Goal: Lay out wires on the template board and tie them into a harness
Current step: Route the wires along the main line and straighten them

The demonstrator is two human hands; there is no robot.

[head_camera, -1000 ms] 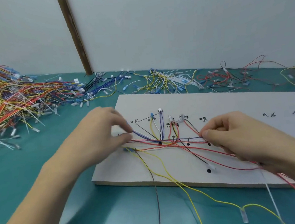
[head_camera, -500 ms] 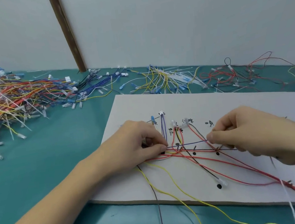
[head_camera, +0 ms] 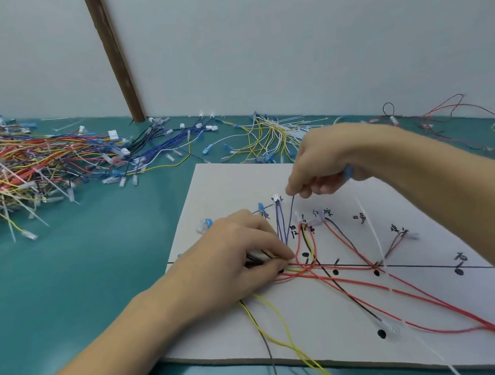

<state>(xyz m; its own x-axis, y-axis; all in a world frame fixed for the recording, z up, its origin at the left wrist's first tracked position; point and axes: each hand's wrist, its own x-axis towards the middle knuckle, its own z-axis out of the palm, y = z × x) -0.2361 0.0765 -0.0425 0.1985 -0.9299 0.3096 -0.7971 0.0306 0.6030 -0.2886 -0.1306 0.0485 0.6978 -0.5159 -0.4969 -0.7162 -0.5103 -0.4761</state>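
Observation:
The white template board (head_camera: 230,183) lies on the teal table, marked with black lines, dots and handwritten labels. Red wires (head_camera: 408,292), a black wire (head_camera: 350,296), yellow wires (head_camera: 282,332) and purple wires (head_camera: 280,223) are spread over it. My left hand (head_camera: 236,260) pinches the gathered wires down on the board where they cross. My right hand (head_camera: 327,162) is raised above the board's far part and pinches the upper end of a purple wire (head_camera: 290,219), which runs down to the bundle. A white cable tie (head_camera: 373,234) lies across the wires.
A big heap of mixed coloured wires (head_camera: 5,176) fills the table's left. Smaller bunches lie along the back wall: blue and black (head_camera: 165,141), yellow and white (head_camera: 268,138), red and black (head_camera: 437,120). A brown wooden post (head_camera: 114,54) stands against the wall.
My right hand has lifted off the board and moved up and back, pulling a purple wire with it. My left hand stays pinching the bundle. The camera has come closer.

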